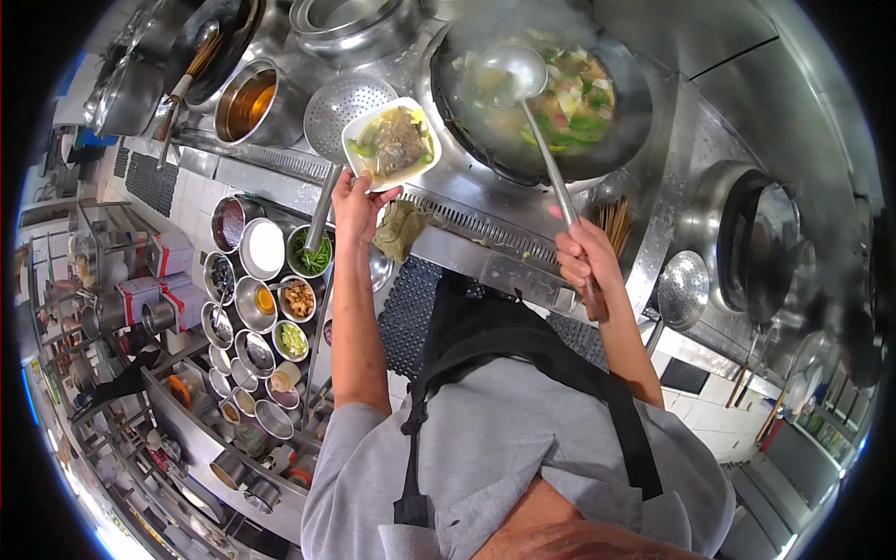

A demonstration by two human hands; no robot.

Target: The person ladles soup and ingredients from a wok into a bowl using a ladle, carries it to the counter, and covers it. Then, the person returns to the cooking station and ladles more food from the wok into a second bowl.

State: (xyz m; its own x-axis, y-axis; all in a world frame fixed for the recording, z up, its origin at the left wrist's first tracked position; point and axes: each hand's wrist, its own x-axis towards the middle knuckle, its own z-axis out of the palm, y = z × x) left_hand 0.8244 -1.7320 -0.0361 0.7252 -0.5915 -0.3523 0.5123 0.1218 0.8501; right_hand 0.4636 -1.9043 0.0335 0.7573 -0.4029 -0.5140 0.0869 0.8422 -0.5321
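My left hand (358,207) grips the near edge of a square white bowl (349,140), with thumb and fingers at its rim. Brown meat pieces (397,147) and green vegetables sit in broth inside it. In my right hand (586,250) is the wooden-ended handle of a metal ladle (549,166). The ladle's round head hangs over a large dark wok (611,166), left of its middle. Steam rises from the wok and blurs the soup with leafy greens, pale pieces and green peppers (586,126). A perforated skimmer (338,107) lies just left of the bowl.
A pot of amber liquid (254,101) stands left of the skimmer. A crumpled cloth (401,229) lies by my left wrist. Several seasoning bowls (263,248) fill the left side. At right are a bamboo brush (613,222), another skimmer (684,287) and a second wok (771,252).
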